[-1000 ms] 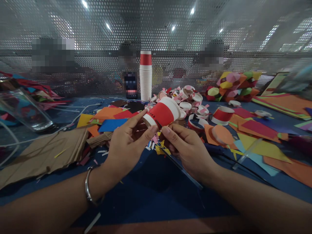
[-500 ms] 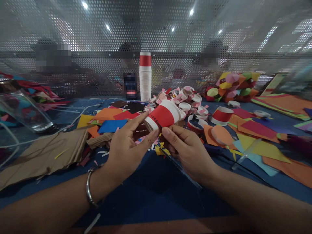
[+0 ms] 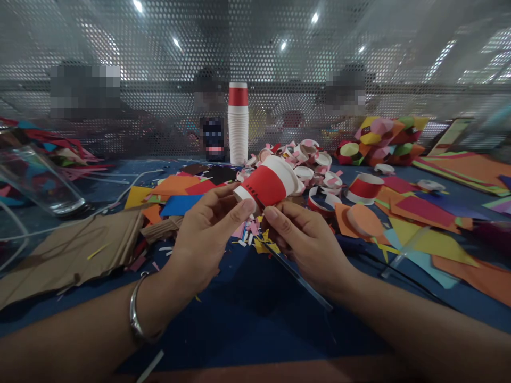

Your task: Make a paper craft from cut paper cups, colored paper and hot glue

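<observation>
Cup (image 3: 266, 184): red band, white rim and base, on its side, held above the table (image 3: 247, 314) | left hand (image 3: 207, 234): fingers closed on cup base | right hand (image 3: 307, 239): pinching a thin blade (image 3: 297, 276) against cup band | stack (image 3: 238, 123): cups, upright, far centre | scraps (image 3: 423, 213): coloured paper, right.

I see a perforated metal screen (image 3: 159, 80) behind the blue table (image 3: 247, 319); above the screen, ceiling lights (image 3: 138, 6) glare, perhaps reflected.
</observation>
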Motion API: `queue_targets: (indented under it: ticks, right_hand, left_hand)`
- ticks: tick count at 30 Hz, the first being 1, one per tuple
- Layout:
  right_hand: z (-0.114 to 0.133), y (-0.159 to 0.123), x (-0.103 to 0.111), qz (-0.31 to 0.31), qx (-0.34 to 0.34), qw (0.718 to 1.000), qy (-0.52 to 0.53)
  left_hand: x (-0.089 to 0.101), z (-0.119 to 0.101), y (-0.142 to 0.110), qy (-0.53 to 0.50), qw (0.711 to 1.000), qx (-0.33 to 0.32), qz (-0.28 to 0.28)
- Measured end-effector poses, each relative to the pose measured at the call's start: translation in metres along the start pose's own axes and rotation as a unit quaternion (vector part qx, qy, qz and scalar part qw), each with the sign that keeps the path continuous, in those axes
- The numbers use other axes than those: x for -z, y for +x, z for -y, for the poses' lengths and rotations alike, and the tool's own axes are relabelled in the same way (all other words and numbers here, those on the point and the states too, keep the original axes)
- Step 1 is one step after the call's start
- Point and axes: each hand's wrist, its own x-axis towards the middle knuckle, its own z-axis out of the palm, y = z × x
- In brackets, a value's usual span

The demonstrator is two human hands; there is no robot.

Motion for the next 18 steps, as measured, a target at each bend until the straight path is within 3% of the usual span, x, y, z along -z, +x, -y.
queue_targets:
  ticks: [9,18]
  right_hand:
    - [-0.0005,-0.0006,-0.0006,0.001,0.014,1.0,-0.007]
    - [-0.0017,-0.0005,0.0009,0.004,0.021,0.999,-0.026]
  left_hand:
    - [0.0038,0.0002,-0.0025,0.08,0.994,-0.053,0.045]
    - [0.0056,0.0009,-0.0011,0.085,0.993,-0.067,0.049]
